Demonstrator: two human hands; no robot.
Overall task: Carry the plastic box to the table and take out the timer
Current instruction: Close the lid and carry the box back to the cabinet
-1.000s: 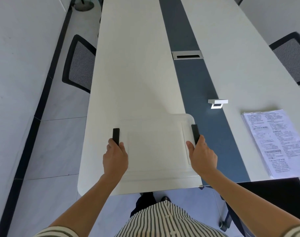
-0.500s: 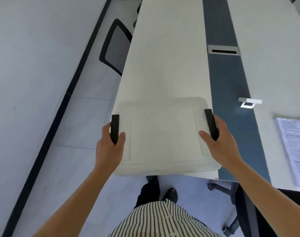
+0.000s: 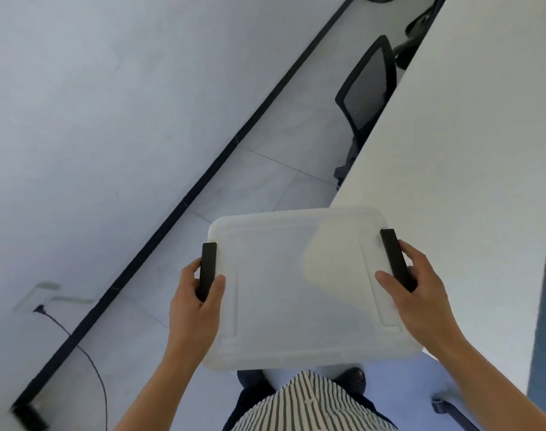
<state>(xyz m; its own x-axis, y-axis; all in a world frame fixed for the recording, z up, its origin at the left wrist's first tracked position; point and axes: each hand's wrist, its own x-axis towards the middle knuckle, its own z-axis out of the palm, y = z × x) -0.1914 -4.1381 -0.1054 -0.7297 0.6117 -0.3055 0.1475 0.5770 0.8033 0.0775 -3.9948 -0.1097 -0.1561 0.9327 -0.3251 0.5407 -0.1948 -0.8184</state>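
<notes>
Head view showed the plastic box only partly over the table corner; I judged it could tip off if released. My left hand and right hand each gripped a black latch, arms outstretched. Its timer stayed unseen under the lid.

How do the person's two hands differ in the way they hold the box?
The left hand grips the left black latch over the floor; the right hand grips the right black latch over the white table. The right hand sits farther forward. Both clasp the lidded plastic box at its sides.
</notes>
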